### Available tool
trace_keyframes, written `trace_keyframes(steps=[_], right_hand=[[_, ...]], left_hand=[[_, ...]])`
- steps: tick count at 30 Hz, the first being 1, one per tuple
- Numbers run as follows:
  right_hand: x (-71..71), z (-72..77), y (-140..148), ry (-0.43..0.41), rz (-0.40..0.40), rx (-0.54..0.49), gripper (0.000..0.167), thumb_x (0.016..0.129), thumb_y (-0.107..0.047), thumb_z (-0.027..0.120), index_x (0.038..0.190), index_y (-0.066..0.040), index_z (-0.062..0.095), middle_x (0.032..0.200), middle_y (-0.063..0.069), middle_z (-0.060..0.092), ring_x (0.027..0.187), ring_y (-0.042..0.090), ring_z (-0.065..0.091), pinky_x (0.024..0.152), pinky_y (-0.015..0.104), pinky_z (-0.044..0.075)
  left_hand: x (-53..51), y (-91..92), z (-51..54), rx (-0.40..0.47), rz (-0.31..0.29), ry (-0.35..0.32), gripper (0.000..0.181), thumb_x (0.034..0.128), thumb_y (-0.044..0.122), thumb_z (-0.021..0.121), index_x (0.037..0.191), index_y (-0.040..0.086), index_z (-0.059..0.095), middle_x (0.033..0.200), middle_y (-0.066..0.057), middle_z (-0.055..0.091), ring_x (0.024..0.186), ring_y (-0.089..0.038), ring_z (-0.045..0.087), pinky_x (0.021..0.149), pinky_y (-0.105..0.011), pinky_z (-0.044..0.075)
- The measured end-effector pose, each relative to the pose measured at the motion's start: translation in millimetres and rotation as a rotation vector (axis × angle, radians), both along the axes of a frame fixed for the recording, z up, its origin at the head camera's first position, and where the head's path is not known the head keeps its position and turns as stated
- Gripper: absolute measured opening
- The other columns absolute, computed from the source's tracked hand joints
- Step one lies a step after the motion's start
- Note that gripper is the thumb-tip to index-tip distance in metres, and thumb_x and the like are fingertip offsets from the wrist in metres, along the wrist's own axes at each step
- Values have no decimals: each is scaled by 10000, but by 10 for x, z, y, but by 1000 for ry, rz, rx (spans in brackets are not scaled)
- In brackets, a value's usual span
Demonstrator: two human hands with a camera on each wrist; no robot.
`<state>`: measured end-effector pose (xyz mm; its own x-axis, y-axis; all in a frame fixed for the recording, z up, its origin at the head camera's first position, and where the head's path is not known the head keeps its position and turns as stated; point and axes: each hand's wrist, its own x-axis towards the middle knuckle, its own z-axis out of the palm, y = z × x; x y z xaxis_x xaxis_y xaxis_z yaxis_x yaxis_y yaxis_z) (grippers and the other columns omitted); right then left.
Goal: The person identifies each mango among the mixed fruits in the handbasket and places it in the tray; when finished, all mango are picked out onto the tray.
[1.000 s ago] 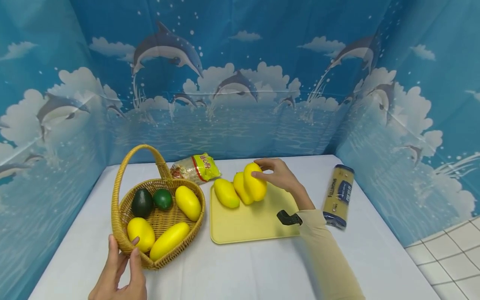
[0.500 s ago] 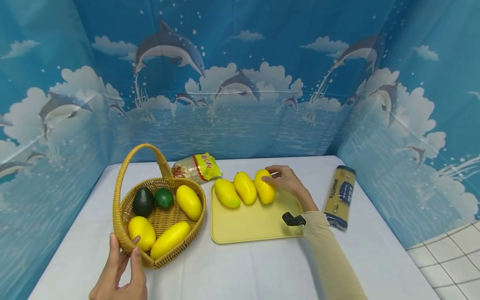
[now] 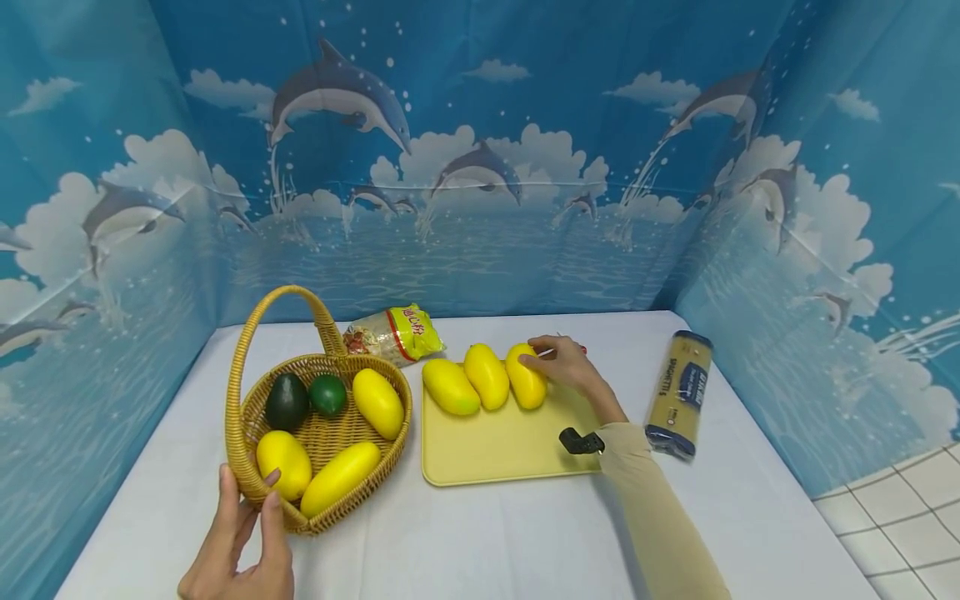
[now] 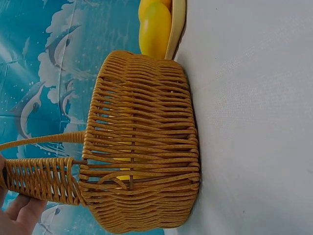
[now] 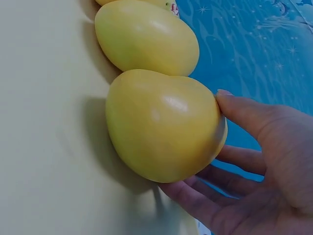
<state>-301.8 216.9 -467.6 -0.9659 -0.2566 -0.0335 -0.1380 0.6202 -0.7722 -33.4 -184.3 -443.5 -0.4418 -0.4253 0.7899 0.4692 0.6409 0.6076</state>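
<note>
My left hand [image 3: 243,542] holds the wicker basket [image 3: 393,467] by the near foot of its arched handle, thumb and fingers on either side of it. Inside the basket lie several yellow mangoes, a dark avocado [image 3: 287,402] and a smaller green fruit [image 3: 327,395]. My right hand [image 3: 566,362] grips a yellow mango [image 3: 527,379] at the back of the yellow tray [image 3: 495,450]. In the right wrist view, thumb and fingers curl around one end of that mango [image 5: 161,127], which touches the mango beside it [image 5: 146,36]. A third mango [image 3: 450,387] completes the row leftward.
A clear and yellow food bag [image 3: 397,335] lies behind the basket and tray. To the tray's right is a spaghetti pack [image 3: 678,393]. Dolphin-print curtains [image 3: 480,250] enclose the white-covered table [image 3: 450,542] at the back and sides.
My right hand has lowered its mango from over the middle one onto the tray's right part, then shifted slightly left. The other two tray mangoes moved slightly left too. My left hand stays on the basket.
</note>
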Motion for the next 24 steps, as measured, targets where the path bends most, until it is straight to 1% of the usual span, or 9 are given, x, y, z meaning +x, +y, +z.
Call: trace_keyframes(steps=[2, 4, 7, 9, 11, 15, 20, 24], right_hand=[[-5, 0, -5, -4, 3, 2, 573, 1056, -335, 720, 1482, 33, 614, 1401, 253, 655, 1233, 414, 692, 1086, 542, 577], [-9, 2, -6, -12, 0, 5, 586, 1051, -351, 724, 1480, 33, 616, 1405, 255, 652, 1237, 416, 689, 1053, 521, 605], [-10, 14, 2, -24, -10, 8, 602, 1043, -374, 731, 1479, 26, 620, 1407, 249, 653, 1248, 412, 687, 1046, 517, 607], [-6, 21, 11, -29, -14, 12, 607, 1040, -383, 732, 1480, 21, 621, 1407, 242, 655, 1254, 407, 685, 1057, 525, 599], [4, 30, 21, -32, -17, 12, 611, 1035, -387, 737, 1482, 13, 622, 1407, 233, 661, 1257, 401, 686, 1082, 539, 576], [16, 44, 31, -29, -16, 12, 618, 1034, -398, 736, 1485, 9, 621, 1405, 229, 666, 1257, 404, 686, 1105, 561, 552], [8, 49, 31, -36, -18, 19, 625, 1030, -414, 740, 1490, -7, 623, 1414, 221, 667, 1263, 402, 681, 1104, 557, 560], [7, 75, 30, -36, -10, 24, 640, 1040, -398, 732, 1512, 11, 591, 1443, 239, 649, 1281, 419, 662, 1116, 563, 553]], left_hand=[[-2, -3, -9, 2, 1, -11, 607, 930, -157, 728, 1501, -73, 539, 1291, -360, 679, 1164, 60, 689, 953, -84, 539], [1, -5, -18, 1, 19, -40, 694, 880, -222, 735, 1518, -39, 535, 1291, -342, 687, 1167, 72, 682, 953, -80, 536], [8, -3, -31, -6, 53, -88, 835, 799, -298, 748, 1541, 18, 530, 1285, -312, 701, 1169, 93, 670, 951, -71, 530], [13, -3, -38, -10, 71, -110, 885, 772, -316, 756, 1548, 43, 527, 1281, -296, 707, 1170, 105, 662, 948, -66, 526], [11, -3, -41, -8, 66, -102, 872, 776, -314, 755, 1543, 35, 532, 1274, -307, 706, 1169, 100, 665, 949, -67, 527], [9, -3, -37, -10, 51, -81, 812, 811, -283, 749, 1536, 13, 534, 1271, -328, 699, 1173, 93, 667, 957, -71, 527], [7, -2, -33, -4, 47, -73, 798, 818, -277, 746, 1534, 8, 536, 1261, -332, 702, 1166, 90, 673, 956, -72, 529], [1, -6, -32, 7, 28, -48, 736, 853, -247, 738, 1523, -15, 540, 1254, -346, 699, 1158, 76, 684, 956, -79, 535]])
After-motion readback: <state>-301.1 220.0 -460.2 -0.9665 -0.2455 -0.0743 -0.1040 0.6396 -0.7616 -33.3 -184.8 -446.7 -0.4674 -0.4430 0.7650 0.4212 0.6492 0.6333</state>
